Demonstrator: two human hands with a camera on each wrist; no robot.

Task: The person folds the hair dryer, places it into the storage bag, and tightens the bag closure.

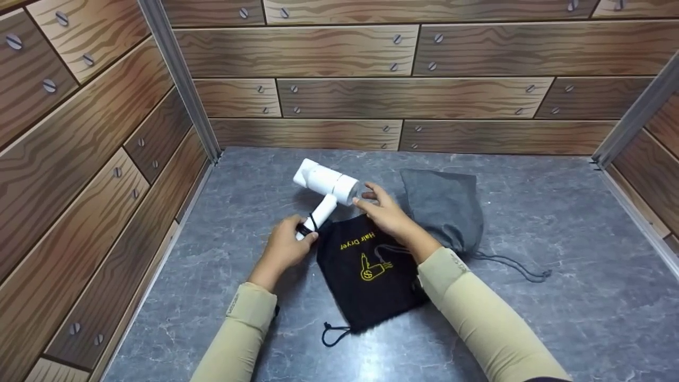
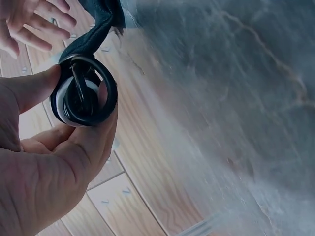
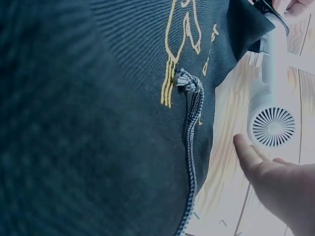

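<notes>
A white hair dryer lies on the grey tabletop with its handle pointing toward me. My left hand grips the handle's end, where a black cord loop wraps round it. With its fingers straight, my right hand is at the barrel's rear grille; I cannot tell whether it touches. Its wrist lies over a black pouch printed with a yellow hair dryer logo. The pouch mouth is next to the dryer handle. A grey drawstring lies across the black pouch.
A grey fabric pouch lies just right of my right hand, its cord trailing right. Wood-patterned walls enclose the marbled tabletop at the back and both sides.
</notes>
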